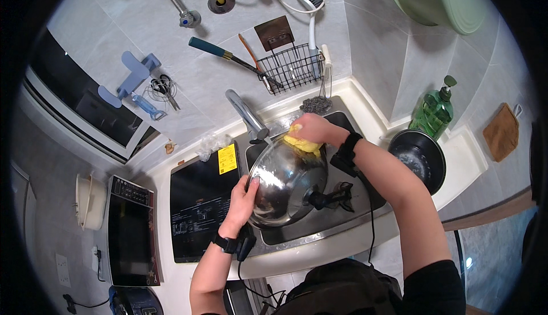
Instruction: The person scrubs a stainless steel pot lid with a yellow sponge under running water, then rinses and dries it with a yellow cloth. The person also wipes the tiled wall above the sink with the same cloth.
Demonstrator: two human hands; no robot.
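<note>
My left hand [242, 205] grips the left rim of a large domed, see-through pot lid [274, 186], thumb on its upper face. The lid is tilted over the stainless steel sink [295, 237], its black knob [317, 199] turned towards the lower right. In my right hand [314, 127] is a bunched yellow cloth [306, 144], pressed against the lid's far edge. The chrome faucet [248, 116] ends just beside that edge. Some dark, crumpled item [345, 195] shows near the knob; I cannot tell what it is.
Left of the sink lies a black cooktop [201, 212], with a microwave [130, 233] beyond it. A black pot [421, 160] and a green pump bottle [433, 109] stand on the right. Behind the sink hang a wire basket [291, 68] and a steel scourer [316, 105].
</note>
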